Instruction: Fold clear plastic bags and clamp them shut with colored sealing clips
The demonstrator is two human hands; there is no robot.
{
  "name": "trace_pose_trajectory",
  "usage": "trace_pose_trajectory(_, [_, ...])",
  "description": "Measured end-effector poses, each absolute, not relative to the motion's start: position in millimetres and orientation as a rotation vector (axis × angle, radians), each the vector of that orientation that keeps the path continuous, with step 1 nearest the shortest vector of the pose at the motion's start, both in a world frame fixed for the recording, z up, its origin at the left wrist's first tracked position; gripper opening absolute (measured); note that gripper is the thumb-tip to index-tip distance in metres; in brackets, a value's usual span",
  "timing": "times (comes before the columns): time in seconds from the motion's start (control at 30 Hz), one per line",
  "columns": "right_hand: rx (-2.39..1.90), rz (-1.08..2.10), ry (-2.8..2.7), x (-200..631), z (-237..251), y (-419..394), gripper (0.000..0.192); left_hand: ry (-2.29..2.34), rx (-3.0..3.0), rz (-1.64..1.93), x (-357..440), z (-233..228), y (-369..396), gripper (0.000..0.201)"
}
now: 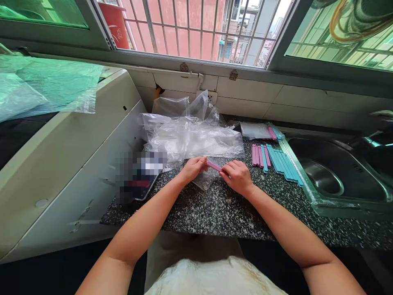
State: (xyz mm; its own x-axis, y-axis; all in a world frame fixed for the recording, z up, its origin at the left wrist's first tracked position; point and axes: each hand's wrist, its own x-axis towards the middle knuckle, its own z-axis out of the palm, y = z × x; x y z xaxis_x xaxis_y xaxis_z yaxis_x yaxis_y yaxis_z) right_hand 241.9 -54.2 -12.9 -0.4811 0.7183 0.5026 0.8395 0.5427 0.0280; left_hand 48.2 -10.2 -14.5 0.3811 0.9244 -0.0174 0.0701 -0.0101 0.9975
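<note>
Both hands pinch one pink strip (214, 166), the left hand (194, 168) at its left end and the right hand (238, 176) at its right, over a small clear bag (206, 179) on the speckled desk (221, 209). Bare desk runs from the hands back to its near edge. Crumpled plastic bags (190, 135) lie just beyond the hands, pink and blue strips (274, 159) right of the right hand before the sink (337, 176).

We see a pink stick (214, 166) betw. the left hand (194, 168) & right hand (238, 177), over a clear bag (206, 179). Countertop (221, 209): black w/ white-grey speckle. Row of sticks: pink ones (259, 155) at left, light blue ones (284, 164) at right, one blue among the pinks. Pile of plastic bags (190, 135): clear, whitish sheen. Sink (334, 174): silver steel. Wall tiles (245, 96): off-white. Building outside (184, 24): salmon pink. Side window panes (337, 41): green tint. Appliance at left (61, 164): cream.
</note>
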Motion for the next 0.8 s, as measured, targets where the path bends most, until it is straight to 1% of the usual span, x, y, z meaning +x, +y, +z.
trace_pose_trajectory(0.3, [-1.252, -0.392, -2.337, 238.8, -9.3, -57.7, 0.02, 0.953, 1.399, 0.876, 48.2, -16.6, -8.9, 0.049])
trace_pose_trajectory(0.8, [-1.13, -0.498, -2.228, 233.8, -8.3, -56.5, 0.029, 0.934, 1.487, 0.864, 49.8, -17.8, -10.7, 0.049])
